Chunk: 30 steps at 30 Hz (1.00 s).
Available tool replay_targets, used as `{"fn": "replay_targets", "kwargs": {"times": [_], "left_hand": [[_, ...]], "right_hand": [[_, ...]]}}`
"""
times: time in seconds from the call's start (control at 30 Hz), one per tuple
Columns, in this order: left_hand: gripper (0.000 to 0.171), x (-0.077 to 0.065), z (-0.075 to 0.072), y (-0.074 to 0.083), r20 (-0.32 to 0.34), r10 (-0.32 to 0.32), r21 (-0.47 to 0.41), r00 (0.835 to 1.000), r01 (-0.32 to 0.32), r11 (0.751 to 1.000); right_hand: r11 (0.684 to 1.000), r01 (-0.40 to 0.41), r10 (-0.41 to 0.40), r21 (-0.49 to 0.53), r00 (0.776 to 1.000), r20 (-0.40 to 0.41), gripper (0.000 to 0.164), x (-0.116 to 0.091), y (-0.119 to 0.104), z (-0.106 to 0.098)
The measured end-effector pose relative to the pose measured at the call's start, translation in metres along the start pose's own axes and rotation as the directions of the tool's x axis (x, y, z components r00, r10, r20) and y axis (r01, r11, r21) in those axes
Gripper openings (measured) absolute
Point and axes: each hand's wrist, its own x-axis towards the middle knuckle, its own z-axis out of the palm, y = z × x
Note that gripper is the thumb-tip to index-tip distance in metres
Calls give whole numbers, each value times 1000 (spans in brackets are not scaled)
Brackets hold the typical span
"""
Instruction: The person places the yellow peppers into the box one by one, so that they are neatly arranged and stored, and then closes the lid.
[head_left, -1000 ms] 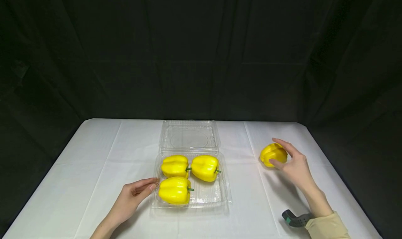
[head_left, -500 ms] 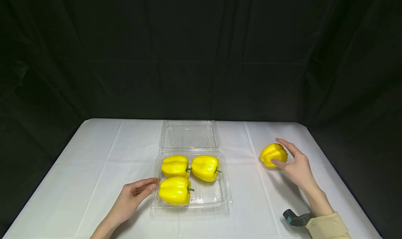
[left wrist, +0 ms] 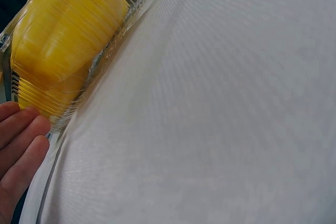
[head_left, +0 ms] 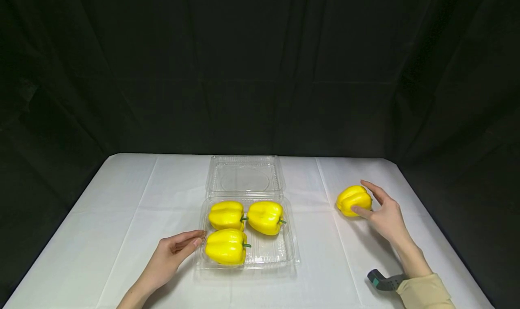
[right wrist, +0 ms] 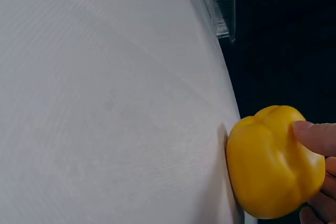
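At the middle of the table an open clear plastic clamshell container (head_left: 270, 253) bears three yellow bell peppers: one back left (head_left: 225, 215), one back right (head_left: 265, 217), one front left (head_left: 225, 246). My left hand (head_left: 164, 257) pinches the container's left edge between thumb and fingers; those fingertips also show in the left wrist view beside the ribbed wall (left wrist: 50, 100). To the right, a fourth yellow bell pepper (head_left: 352, 201) lies on the cloth. My right hand (head_left: 385, 216) is spread loosely about its right end, thumb (right wrist: 313, 136) on the pepper, index finger slightly apart from it.
The container's lid (head_left: 245, 176) lies folded back behind the base. White cloth (head_left: 122, 200) covers the table, and dark curtains (head_left: 260, 74) stand behind and at both sides. A dark band (head_left: 386, 282) sits on the right wrist.
My right hand has shifted slightly to the right, its index finger drawing away from over the pepper. The left hand, container and peppers stay practically where they were.
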Motion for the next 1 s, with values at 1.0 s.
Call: {"fn": "replay_targets", "kwargs": {"times": [1.0], "left_hand": [[34,0,0,1,0,-19,-14,1000,19,1000]], "right_hand": [[997,-68,69,-41,997,35,85,1,10,6]]}}
